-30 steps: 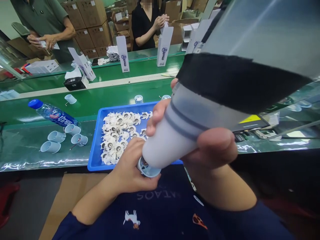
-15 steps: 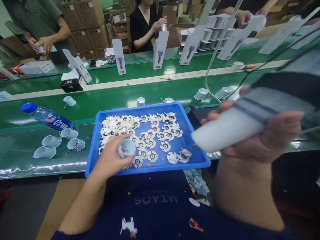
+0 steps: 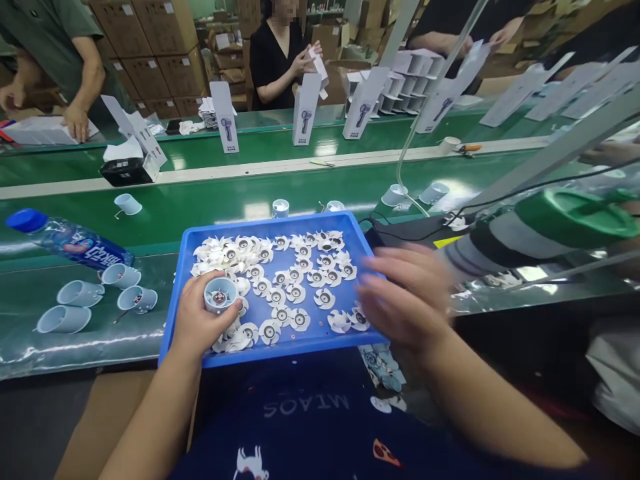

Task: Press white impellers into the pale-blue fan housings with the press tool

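My left hand (image 3: 197, 313) grips a pale blue cup-shaped housing (image 3: 220, 295) over the blue plastic tray, its open end up and a small fan hub showing inside. My right hand (image 3: 405, 297), blurred by motion, hovers open above the tray's right edge and holds nothing. Many white plastic fan impellers (image 3: 295, 293) lie in the tray (image 3: 270, 222) near both hands. A banded grey-white tube with a green end (image 3: 550, 230) hangs to the right of my right hand, not touching it.
Several pale blue cups (image 3: 80, 293) and a water bottle with a blue cap (image 3: 70, 240) lie left of the tray on the green conveyor belt (image 3: 240, 200). Upright product boxes, cables and co-workers' hands stand beyond it.
My right hand has let go of the white tube, which now sits further right. My left hand has shifted left with the cup, and the view has tilted, showing more of the tray.
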The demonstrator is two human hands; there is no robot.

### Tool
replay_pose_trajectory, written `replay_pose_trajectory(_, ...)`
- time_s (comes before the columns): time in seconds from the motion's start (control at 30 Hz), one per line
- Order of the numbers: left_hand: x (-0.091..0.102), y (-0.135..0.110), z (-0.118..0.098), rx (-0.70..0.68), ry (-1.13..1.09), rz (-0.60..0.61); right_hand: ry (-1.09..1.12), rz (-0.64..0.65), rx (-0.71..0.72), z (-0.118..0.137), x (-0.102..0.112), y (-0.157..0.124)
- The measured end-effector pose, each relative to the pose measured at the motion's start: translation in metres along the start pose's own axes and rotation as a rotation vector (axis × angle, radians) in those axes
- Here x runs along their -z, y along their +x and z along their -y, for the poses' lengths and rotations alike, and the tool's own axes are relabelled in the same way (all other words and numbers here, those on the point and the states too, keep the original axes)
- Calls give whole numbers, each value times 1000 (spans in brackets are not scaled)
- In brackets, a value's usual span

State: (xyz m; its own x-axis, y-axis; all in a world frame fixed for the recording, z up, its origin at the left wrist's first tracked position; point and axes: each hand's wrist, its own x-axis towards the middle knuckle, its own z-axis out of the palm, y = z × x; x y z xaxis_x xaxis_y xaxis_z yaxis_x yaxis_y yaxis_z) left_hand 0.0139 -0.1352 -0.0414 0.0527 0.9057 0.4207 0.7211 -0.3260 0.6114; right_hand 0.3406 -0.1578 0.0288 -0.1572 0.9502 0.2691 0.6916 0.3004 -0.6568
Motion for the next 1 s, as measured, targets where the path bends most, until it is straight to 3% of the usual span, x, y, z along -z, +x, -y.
replay_pose_trajectory(0.1,-1,3,1,-11,15,-17,-306,194,50,2,-40,65)
replay_pose_trajectory(0.23,-1,1,1,51,-22,-35,-611,377,-53,-20,-87,129)
replay_pose_trajectory(0.37,-2,0,1,96,-53,-19,-763,465,-122,-31,-104,141)
replay_pose_trajectory(0.53,-6,2,-1,169,-105,-15,-744,520,-96,-38,-100,131)
replay_pose_trajectory(0.67,-6,4,-3,198,-139,-42,-589,508,-127,-44,-94,132)
replay_pose_trajectory(0.77,0,-2,1,199,-204,-112,-350,450,-177,-38,-87,127)
replay_pose_trajectory(0.87,10,-17,3,114,-295,-105,55,450,-199,-20,-75,104)
replay_pose_trajectory(1.0,16,-35,-15,24,-331,85,699,579,-220,5,-61,49)
